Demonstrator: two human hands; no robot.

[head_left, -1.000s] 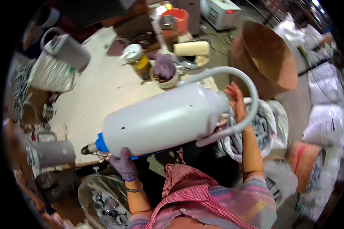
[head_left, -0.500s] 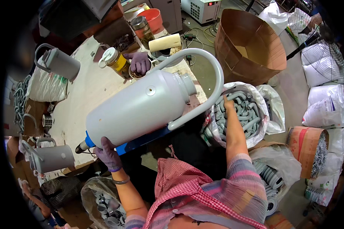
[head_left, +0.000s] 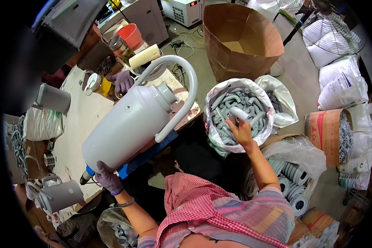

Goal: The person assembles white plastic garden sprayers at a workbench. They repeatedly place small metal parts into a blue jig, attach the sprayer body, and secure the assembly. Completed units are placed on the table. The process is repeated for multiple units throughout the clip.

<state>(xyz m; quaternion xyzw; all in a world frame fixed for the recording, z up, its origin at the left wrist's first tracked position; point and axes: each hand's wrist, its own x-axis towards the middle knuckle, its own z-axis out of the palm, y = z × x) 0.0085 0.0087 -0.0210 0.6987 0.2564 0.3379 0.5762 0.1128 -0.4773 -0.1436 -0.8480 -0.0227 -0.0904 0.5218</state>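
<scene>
A large pale grey plastic jug body [head_left: 124, 124] lies tilted over the table edge, its neck pointing up and right. A big arched grey handle [head_left: 191, 82] is fixed to it. My left hand [head_left: 109, 180], in a purple glove, grips the jug's bottom end, its fingers partly hidden. Beside that hand, a blue and black tool tip [head_left: 87, 175] shows under the jug. My bare right hand [head_left: 242, 134] holds a short curved grey handle piece [head_left: 239, 113] above a white bag [head_left: 211, 134] full of similar pieces.
On the table [head_left: 72, 132] stand a yellow-labelled jar [head_left: 101, 85], a purple glove [head_left: 122, 81] and a red tub [head_left: 130, 35]. Grey jugs [head_left: 62, 196] sit at the left. A large cardboard box [head_left: 244, 62] stands beyond the bag; a bag of grey ring parts [head_left: 293, 182] lies nearer.
My right hand has come up out of the bag with a curved handle piece. The view has shifted, and the jug with my left hand on it looks slightly lower and further left.
</scene>
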